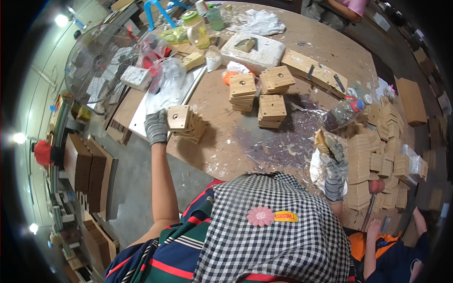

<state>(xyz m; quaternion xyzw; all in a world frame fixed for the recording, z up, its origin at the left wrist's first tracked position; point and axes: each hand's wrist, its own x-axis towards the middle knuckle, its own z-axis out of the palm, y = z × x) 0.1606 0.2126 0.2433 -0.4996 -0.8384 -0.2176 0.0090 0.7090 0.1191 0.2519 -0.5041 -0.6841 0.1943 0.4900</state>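
Observation:
My left hand [156, 128], in a grey knit glove, is at the left edge of the table. Its fingers close on the edge of a square wooden block [178, 117] with a hole in its middle. That block tops a stepped, leaning stack of blocks [194, 131]. On the right, my gloved right hand [335, 165] is closed around a tan-brown piece [322, 142] whose kind I cannot make out. A white cloth or paper [316, 170] lies against this hand. Between my hands stand three more short stacks of wooden blocks [242, 86], [277, 79], [272, 109].
Beyond the stacks are a white foam block [255, 51] and a long wooden piece [315, 70]. A bottle of dark liquid [343, 115] leans near piled blocks [359, 160] on the right. A fan [100, 63] stands at left. Other people are at the far side and lower right.

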